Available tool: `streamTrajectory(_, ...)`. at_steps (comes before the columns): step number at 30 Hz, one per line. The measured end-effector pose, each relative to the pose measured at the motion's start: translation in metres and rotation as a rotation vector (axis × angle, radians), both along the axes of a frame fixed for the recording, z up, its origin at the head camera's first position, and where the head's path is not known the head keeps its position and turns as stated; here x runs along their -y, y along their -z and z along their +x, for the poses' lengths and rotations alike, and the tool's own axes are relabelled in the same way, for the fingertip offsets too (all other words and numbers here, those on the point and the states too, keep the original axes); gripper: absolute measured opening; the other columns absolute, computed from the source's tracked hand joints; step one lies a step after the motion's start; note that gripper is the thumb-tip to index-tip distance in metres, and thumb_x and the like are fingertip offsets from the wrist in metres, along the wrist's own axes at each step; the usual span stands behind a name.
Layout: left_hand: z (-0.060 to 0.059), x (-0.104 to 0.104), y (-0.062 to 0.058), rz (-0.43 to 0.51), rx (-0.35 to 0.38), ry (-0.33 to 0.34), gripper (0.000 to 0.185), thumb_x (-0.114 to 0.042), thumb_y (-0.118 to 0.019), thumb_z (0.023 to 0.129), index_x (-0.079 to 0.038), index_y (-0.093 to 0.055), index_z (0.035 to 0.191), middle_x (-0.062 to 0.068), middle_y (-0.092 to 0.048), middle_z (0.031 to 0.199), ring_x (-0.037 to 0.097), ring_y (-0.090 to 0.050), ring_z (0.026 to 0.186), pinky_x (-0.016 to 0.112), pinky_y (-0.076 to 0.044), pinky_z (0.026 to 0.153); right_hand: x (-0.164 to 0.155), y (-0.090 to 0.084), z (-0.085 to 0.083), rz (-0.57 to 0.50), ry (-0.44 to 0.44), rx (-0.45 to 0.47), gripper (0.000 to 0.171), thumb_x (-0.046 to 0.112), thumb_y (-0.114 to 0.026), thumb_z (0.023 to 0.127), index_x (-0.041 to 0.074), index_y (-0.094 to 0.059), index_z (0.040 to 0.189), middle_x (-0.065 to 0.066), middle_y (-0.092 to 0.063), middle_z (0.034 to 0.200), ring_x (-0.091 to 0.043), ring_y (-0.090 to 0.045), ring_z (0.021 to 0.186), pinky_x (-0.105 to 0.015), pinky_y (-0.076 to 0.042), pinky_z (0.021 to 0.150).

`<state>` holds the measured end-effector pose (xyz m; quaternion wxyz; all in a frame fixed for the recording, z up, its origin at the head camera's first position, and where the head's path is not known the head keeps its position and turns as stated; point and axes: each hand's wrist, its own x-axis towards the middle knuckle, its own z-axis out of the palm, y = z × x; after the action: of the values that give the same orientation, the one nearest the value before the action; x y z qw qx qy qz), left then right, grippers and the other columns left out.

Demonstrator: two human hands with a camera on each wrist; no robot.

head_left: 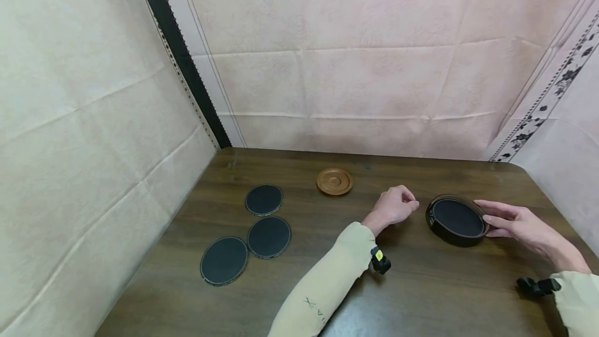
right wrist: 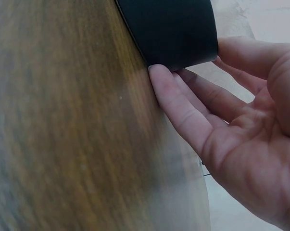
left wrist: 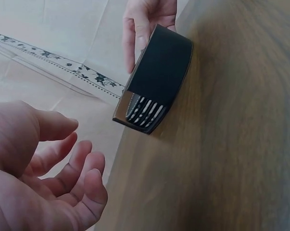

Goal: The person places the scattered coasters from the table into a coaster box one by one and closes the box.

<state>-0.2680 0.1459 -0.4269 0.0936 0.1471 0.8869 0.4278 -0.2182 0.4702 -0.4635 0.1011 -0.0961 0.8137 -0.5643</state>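
My right hand (head_left: 517,222) holds the right side of a round black coaster holder (head_left: 434,225), which has a brown rim. In the right wrist view, the fingertips (right wrist: 160,77) are at its lower edge and the thumb lies against its side. Dark round coasters are stacked inside; their white-stitched edges (left wrist: 145,113) show through a side slot in the left wrist view. Left of the holder, my left hand (head_left: 394,205) hovers with loosely bent fingers and nothing in them.
Three dark round coasters, one at the back (head_left: 264,199), one in the middle (head_left: 269,237) and one nearer (head_left: 224,260), lie on the left of the brown wooden table (head_left: 178,300). A brown ringed disc (head_left: 334,181) lies farther back. Pale cloth walls (head_left: 374,82) stand around the table.
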Motion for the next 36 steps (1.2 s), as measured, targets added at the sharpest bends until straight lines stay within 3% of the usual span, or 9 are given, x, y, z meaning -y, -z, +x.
streamTrajectory(17,0.006,0.045,-0.006,-0.110,-0.020,0.032,0.011,-0.027,-0.066,0.094,-0.024,-0.060,0.102,-0.007,-0.063,0.092,0.008,-0.056,0.079,0.026,-0.046,0.070,0.002,-0.001,0.001,0.003,0.002,-0.002,0.051,0.009,-0.054,0.100,0.002,-0.038,0.148,0.029,-0.059,0.119,-0.002,-0.067,0.100,-0.033,-0.059,0.077)
streamTrajectory(29,-0.007,0.094,-0.009,-0.111,-0.060,0.025,0.015,-0.027,-0.066,0.094,-0.021,-0.059,0.106,-0.004,-0.064,0.094,0.010,-0.057,0.082,0.026,-0.046,0.071,-0.001,-0.001,0.002,0.012,0.017,0.006,0.052,0.009,-0.055,0.100,0.002,-0.037,0.149,0.032,-0.056,0.119,-0.001,-0.067,0.100,-0.033,-0.059,0.077)
streamTrajectory(36,-0.008,0.118,-0.020,-0.098,-0.071,0.025,0.018,-0.027,-0.065,0.095,-0.019,-0.058,0.110,-0.003,-0.063,0.096,0.011,-0.058,0.085,0.028,-0.048,0.074,0.000,-0.001,0.002,0.024,0.018,0.001,0.053,0.010,-0.055,0.100,0.002,-0.036,0.149,0.032,-0.057,0.119,-0.002,-0.067,0.099,-0.033,-0.059,0.077)
